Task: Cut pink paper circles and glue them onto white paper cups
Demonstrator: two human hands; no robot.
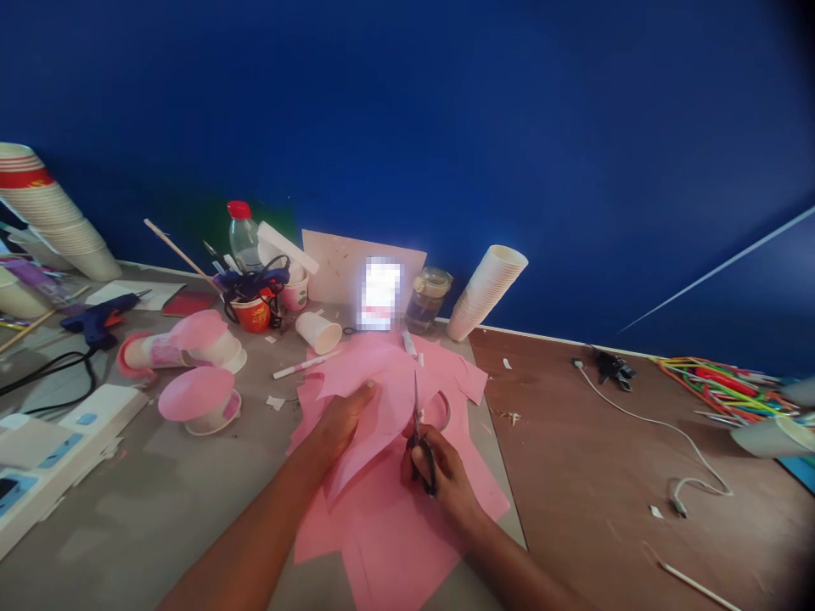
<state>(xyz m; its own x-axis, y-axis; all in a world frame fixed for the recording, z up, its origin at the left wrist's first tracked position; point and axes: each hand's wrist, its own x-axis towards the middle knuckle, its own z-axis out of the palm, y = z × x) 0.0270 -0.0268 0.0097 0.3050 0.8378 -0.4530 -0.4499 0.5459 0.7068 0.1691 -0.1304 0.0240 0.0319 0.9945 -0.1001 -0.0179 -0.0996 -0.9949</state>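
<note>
My left hand (344, 420) is closed on a sheet of pink paper (382, 382), thumb on top, holding it lifted over more pink sheets (395, 535) on the table. My right hand (439, 475) grips black-handled scissors (417, 424), whose blades point away from me into the held sheet. A curved pink offcut (446, 412) lies just right of the blades.
Pink-topped paper cups (200, 399) and a blue glue gun (95, 321) lie left. A water bottle (244, 238), a pen cup (255, 310), a glass jar (428, 299) and a leaning cup stack (487, 290) stand behind. A white cable (662, 433) and coloured straws (719, 386) lie right.
</note>
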